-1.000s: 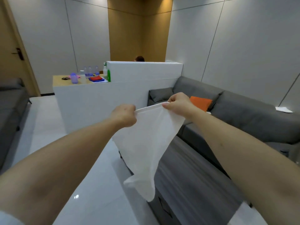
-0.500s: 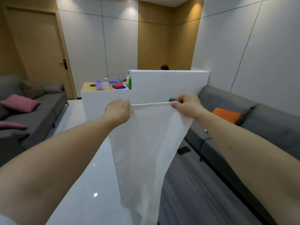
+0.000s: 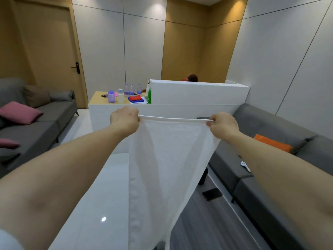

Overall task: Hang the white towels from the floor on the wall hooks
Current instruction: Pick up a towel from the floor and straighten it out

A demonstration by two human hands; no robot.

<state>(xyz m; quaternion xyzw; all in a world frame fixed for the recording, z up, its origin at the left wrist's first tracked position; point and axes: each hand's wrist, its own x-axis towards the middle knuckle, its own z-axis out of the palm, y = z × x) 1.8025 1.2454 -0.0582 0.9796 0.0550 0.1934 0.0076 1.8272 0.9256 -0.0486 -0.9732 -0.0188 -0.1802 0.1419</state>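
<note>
Left hand (image 3: 124, 121) and right hand (image 3: 223, 125) each pinch a top corner of the towel (image 3: 167, 168); its hem stretches level between them, length hanging floorward; no hooks in view

grey sofas (image 3: 45, 120) flank a white counter (image 3: 189, 98), wooden door (image 3: 45, 51) behind.

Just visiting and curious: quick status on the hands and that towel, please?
Left hand and right hand each grip a top corner. White towel stretched taut, hanging free. No wall hooks in view; white counter straight ahead.
</note>
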